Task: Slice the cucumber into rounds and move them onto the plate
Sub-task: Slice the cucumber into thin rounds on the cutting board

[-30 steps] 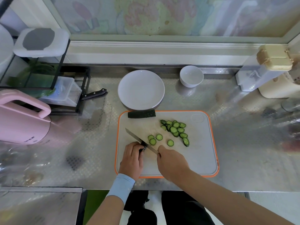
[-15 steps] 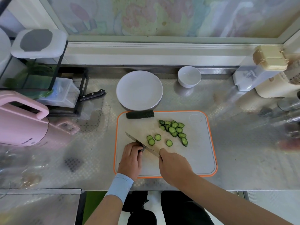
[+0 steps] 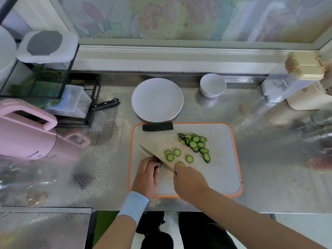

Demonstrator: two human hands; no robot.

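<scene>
— Both closed?
— Yes: right grip (image 3: 190,180) round the steel knife (image 3: 152,155), left grip (image 3: 146,175) on a dark cucumber stub (image 3: 160,165) at its blade. The green cucumber rounds (image 3: 195,143) lie mid orange-rimmed grey cutting board (image 3: 221,175).

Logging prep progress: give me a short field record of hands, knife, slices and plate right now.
left hand: holds cucumber stub by the blade
right hand: grips knife
slices: pile plus loose rounds on cutting board
uncut piece: board's far edge
plate: no slices yet
</scene>
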